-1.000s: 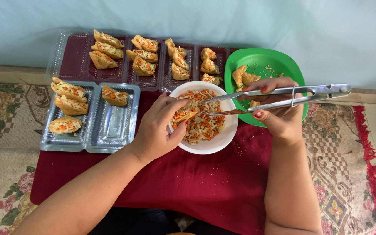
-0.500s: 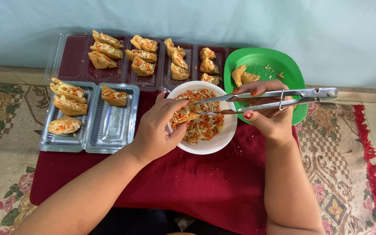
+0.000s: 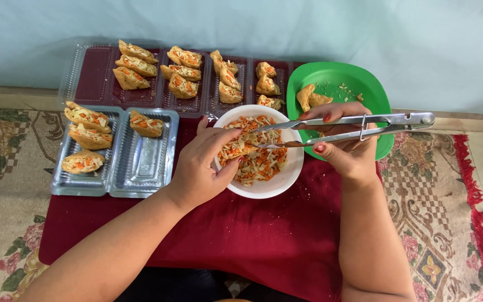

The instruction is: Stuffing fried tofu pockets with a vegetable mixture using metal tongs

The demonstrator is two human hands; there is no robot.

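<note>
Beside the white bowl, foil trays hold stuffed pastries.

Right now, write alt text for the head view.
Over a white round bowl of shredded filling, the left hand holds a fried pastry pocket while the right hand stuffs it with long metal tongs.

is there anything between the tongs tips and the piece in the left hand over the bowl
Nothing visible. The metal tongs, gripped by the right hand, reach with their tips right to the filled pastry piece that the left hand holds over the white bowl.
</note>
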